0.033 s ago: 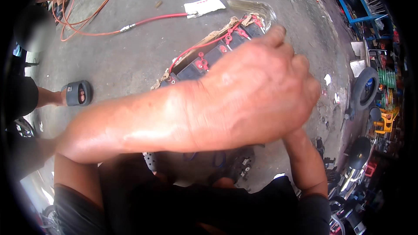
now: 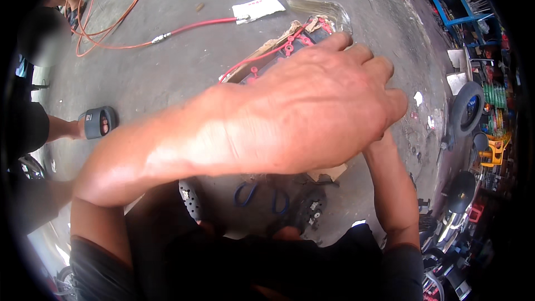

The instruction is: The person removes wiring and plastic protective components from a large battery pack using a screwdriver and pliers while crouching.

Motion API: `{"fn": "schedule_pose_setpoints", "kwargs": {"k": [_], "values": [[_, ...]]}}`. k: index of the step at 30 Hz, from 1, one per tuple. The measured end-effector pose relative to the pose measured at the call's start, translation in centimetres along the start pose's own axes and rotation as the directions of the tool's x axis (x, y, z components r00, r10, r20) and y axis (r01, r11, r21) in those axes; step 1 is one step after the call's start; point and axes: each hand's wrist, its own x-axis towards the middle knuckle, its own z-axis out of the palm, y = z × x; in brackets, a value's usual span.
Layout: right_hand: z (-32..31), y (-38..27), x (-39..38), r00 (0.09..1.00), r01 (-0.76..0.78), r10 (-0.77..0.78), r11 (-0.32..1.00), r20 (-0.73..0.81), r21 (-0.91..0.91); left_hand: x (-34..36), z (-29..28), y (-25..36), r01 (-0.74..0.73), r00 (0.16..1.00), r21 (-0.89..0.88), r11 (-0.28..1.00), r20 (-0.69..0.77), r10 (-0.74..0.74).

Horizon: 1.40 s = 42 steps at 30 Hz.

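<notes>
Head view: the left forearm crosses the picture, and the left hand point(image 2: 320, 106), back upward and fingers bent, covers the middle and near part of an open-topped tan cardboard box point(image 2: 273, 43) with torn rims, resting on the grey concrete floor point(image 2: 167, 72). Left grip: the palm side is hidden, so whether it is wide, narrow or holding something cannot be told. Right grip: the right forearm point(image 2: 393, 200) rises from the lower right and passes behind the left hand; the right hand is out of sight and its state cannot be told. Contents: dark rectangular battery-like blocks point(image 2: 298, 50) are visible along the far long edge of the box, with red ring-ended connector pieces point(image 2: 289, 49) on top. A thin red cable point(image 2: 259, 56) runs along that edge toward the far right corner. Status, by judgement: the blocks are placed, connector pieces are fitted at least along the far edge, and the cable is laid; its attachment at either end cannot be confirmed. The visible part of the box has no cover, so work there appears unfinished. The near edge is hidden, so the remaining amount cannot be determined. Beyond the far edge, a white flat packet point(image 2: 262, 7) lies on the floor at the end of a red hose point(image 2: 206, 22).
</notes>
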Motion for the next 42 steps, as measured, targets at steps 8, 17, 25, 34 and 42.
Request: {"fn": "schedule_pose_setpoints", "kwargs": {"k": [8,17,25,34,42], "values": [[3.8,-2.8,1.6,0.917,0.055,-0.201,0.919,-0.344,-0.390,-0.6,-1.3,-1.9,0.091,0.996,0.180,0.979,-0.001,-0.093],[0.2,-4.7,2.2,0.987,-0.076,0.042,0.973,-0.155,-0.219,0.0,-0.4,-2.1,-0.082,0.975,-0.150,0.985,-0.216,0.048],[3.5,-3.3,2.0,0.930,0.008,-0.185,0.874,-0.318,-0.485,0.4,-2.0,-1.5,0.040,0.983,0.080,0.996,0.177,-0.054],[2.1,-3.9,1.7,0.953,-0.128,0.027,0.938,-0.302,-0.322,-0.1,-1.6,-0.1,0.054,0.987,0.122,0.991,0.147,-0.072],[-0.8,-7.1,0.4,0.840,-0.468,0.414,0.880,-0.350,-0.083,0.2,-1.6,-1.3,-0.062,0.998,-0.183,0.981,0.002,0.063]]}}
